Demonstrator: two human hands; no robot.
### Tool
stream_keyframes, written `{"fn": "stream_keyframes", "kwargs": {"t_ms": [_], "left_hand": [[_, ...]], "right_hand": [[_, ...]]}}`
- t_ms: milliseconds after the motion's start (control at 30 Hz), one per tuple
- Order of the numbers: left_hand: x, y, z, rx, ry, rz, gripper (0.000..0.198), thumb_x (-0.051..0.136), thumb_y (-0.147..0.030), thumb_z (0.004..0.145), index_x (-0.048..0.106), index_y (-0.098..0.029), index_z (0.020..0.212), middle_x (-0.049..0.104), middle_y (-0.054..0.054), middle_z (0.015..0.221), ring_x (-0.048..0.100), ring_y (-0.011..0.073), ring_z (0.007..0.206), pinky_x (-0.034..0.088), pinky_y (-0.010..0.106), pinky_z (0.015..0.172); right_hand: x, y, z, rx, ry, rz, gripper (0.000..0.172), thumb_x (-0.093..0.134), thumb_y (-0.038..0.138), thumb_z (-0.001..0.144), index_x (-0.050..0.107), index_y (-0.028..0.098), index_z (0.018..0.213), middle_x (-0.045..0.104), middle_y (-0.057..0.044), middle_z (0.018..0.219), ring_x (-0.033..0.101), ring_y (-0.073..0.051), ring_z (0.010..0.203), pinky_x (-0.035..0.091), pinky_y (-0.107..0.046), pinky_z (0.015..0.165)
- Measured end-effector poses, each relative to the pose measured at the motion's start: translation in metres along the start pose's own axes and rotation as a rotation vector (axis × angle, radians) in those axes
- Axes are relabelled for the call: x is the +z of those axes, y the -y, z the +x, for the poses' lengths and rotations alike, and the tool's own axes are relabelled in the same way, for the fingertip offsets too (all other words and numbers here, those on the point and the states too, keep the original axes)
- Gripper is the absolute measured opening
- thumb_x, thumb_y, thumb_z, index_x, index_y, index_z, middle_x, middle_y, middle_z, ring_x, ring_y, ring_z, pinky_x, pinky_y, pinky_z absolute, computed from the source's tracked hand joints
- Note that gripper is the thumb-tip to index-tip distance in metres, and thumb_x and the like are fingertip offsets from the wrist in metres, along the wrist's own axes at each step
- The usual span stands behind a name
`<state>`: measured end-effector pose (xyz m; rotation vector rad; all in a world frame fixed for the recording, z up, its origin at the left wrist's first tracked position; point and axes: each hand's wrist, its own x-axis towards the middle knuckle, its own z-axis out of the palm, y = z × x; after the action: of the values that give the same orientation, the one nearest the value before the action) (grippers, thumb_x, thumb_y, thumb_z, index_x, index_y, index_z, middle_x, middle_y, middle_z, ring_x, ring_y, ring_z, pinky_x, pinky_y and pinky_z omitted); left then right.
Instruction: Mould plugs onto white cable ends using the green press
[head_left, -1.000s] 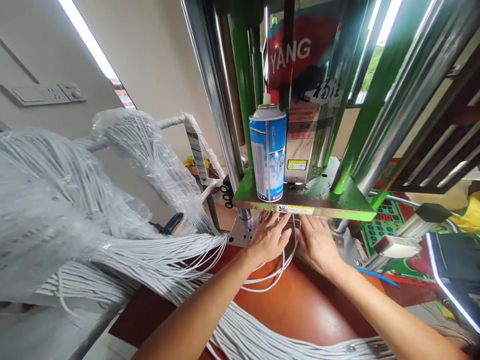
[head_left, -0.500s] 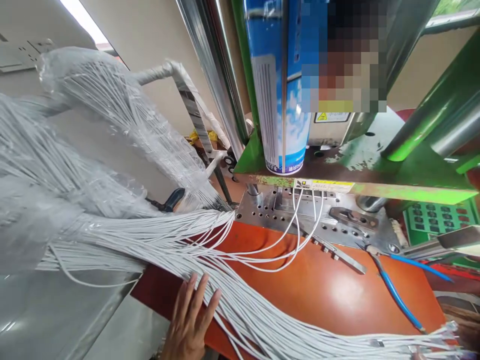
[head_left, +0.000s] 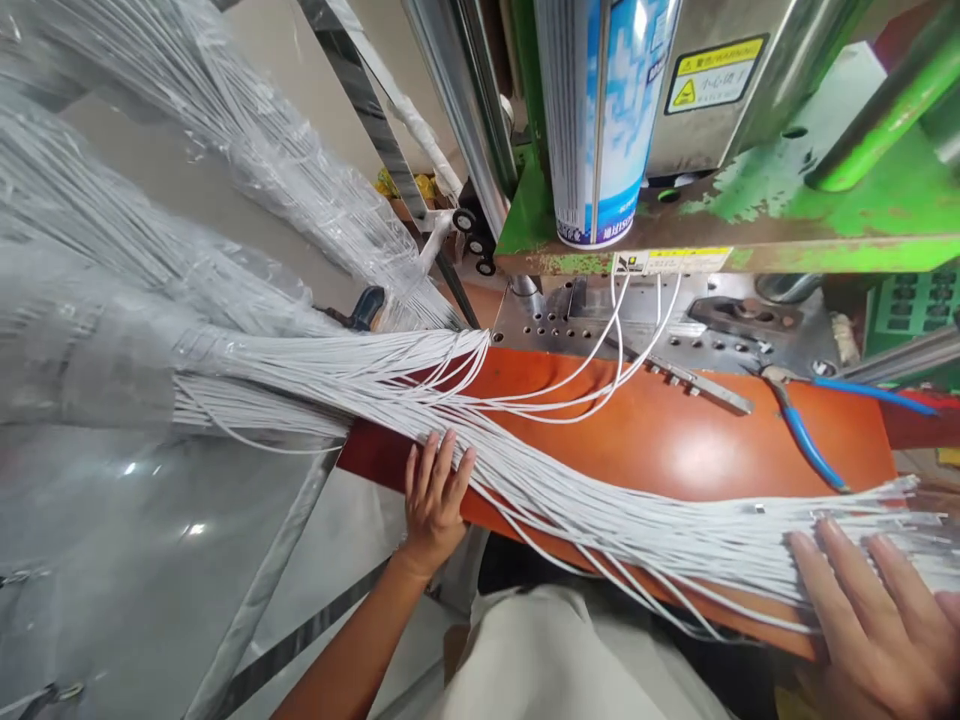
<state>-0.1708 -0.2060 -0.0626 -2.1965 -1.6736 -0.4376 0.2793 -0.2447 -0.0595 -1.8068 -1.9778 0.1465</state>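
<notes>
A thick bundle of white cables (head_left: 570,490) lies across the orange board (head_left: 712,440). At its near edge rests my left hand (head_left: 437,490), fingers stretched and apart, the fingertips touching the cables. My right hand (head_left: 877,610) lies palm down over the right end of the bundle, fingers spread, close to the small metal-looking cable ends (head_left: 900,490). Several cables loop away to the metal die plate (head_left: 547,325) under the green press (head_left: 750,240). Whatever lies beneath my right palm is hidden.
Plastic-wrapped cable bundles (head_left: 300,170) hang over a rack at the left. A blue spray can (head_left: 607,130) stands on the press ledge. Blue-handled pliers (head_left: 802,430) and a metal bar (head_left: 705,388) lie at the board's back edge. A green keypad (head_left: 911,310) is at the right.
The view has tipped down, so the board and cables appear higher. My right hand, barely visible at the lower edge before, now shows over the cable ends. My left hand stays beside the bundle.
</notes>
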Motion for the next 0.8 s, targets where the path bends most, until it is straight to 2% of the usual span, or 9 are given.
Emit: {"fn": "stream_keyframes", "kwargs": {"t_ms": [67,133,300,400,467,567,633,733,800], "left_hand": [[0.001,-0.001,-0.001,-0.007,0.011,0.002,0.078,0.048,-0.007,0.093,0.024,-0.027,0.165,0.035,0.015,0.165,0.027,0.0344,0.156,0.03,0.062,0.124],[0.002,-0.001,-0.002,-0.013,0.018,0.004,0.079,0.044,-0.003,0.092,0.025,-0.026,0.165,0.035,0.015,0.166,0.027,0.0339,0.156,0.03,0.062,0.124],[0.001,-0.007,-0.002,-0.043,0.005,0.002,0.079,0.039,0.0,0.091,0.024,-0.024,0.165,0.033,0.016,0.167,0.023,0.0343,0.158,0.03,0.063,0.123],[-0.004,-0.022,-0.003,-0.054,-0.012,-0.018,0.079,0.042,0.001,0.088,0.027,-0.02,0.163,0.03,0.019,0.167,0.019,0.036,0.158,0.031,0.064,0.122],[-0.009,-0.038,-0.003,0.002,-0.031,-0.075,0.077,0.048,0.001,0.084,0.035,-0.017,0.158,0.031,0.023,0.166,0.019,0.0381,0.158,0.033,0.064,0.121],[-0.016,-0.064,-0.002,0.153,-0.083,-0.169,0.054,0.057,-0.004,0.083,0.055,-0.018,0.135,0.043,0.021,0.159,0.026,0.0381,0.156,0.038,0.062,0.118],[-0.02,-0.077,0.0,0.206,-0.091,-0.202,0.034,0.061,-0.009,0.085,0.062,-0.019,0.117,0.052,0.018,0.152,0.032,0.0364,0.154,0.039,0.06,0.118],[-0.025,-0.083,0.008,0.215,-0.046,-0.263,0.01,0.065,-0.02,0.09,0.064,-0.02,0.1,0.058,0.015,0.145,0.041,0.0345,0.147,0.037,0.059,0.119],[-0.03,-0.08,0.014,0.22,-0.014,-0.362,0.005,0.065,-0.024,0.092,0.063,-0.019,0.091,0.063,0.013,0.135,0.051,0.0306,0.136,0.041,0.053,0.116]], "right_hand": [[-0.002,0.008,0.002,-0.002,-0.013,0.008,0.087,0.053,0.041,0.079,0.023,0.055,0.159,0.032,0.014,0.164,0.038,-0.045,0.146,0.028,-0.075,0.112],[-0.003,0.011,0.002,-0.021,0.005,-0.004,0.086,0.052,0.038,0.082,0.02,0.053,0.161,0.031,0.01,0.165,0.034,-0.044,0.148,0.026,-0.073,0.115],[-0.007,0.007,0.001,-0.135,0.038,-0.086,0.078,0.042,0.028,0.095,0.014,0.031,0.168,0.025,-0.006,0.17,0.027,-0.048,0.152,0.025,-0.078,0.116],[-0.012,0.01,0.002,-0.176,0.004,-0.103,0.074,0.037,0.025,0.097,0.015,0.024,0.168,0.022,-0.011,0.171,0.021,-0.049,0.153,0.021,-0.08,0.116],[-0.017,0.018,0.001,-0.21,-0.004,-0.068,0.074,0.04,0.026,0.098,0.015,0.024,0.168,0.023,-0.013,0.17,0.018,-0.047,0.155,0.021,-0.078,0.118],[-0.019,0.046,0.0,-0.352,0.032,0.013,0.077,0.05,0.03,0.098,0.018,0.023,0.167,0.031,-0.014,0.167,0.023,-0.043,0.155,0.026,-0.07,0.12],[-0.014,0.075,0.003,-0.475,0.067,0.047,0.074,0.056,0.033,0.096,0.027,0.021,0.163,0.036,-0.014,0.165,0.025,-0.041,0.154,0.026,-0.066,0.121],[0.007,0.123,0.014,-0.604,0.122,0.074,0.062,0.064,0.037,0.093,0.046,0.019,0.15,0.04,-0.014,0.163,0.028,-0.039,0.152,0.022,-0.062,0.123],[0.024,0.147,0.025,-0.617,0.143,0.092,0.054,0.067,0.033,0.091,0.054,0.017,0.141,0.046,-0.016,0.158,0.034,-0.037,0.147,0.023,-0.059,0.123]]}}
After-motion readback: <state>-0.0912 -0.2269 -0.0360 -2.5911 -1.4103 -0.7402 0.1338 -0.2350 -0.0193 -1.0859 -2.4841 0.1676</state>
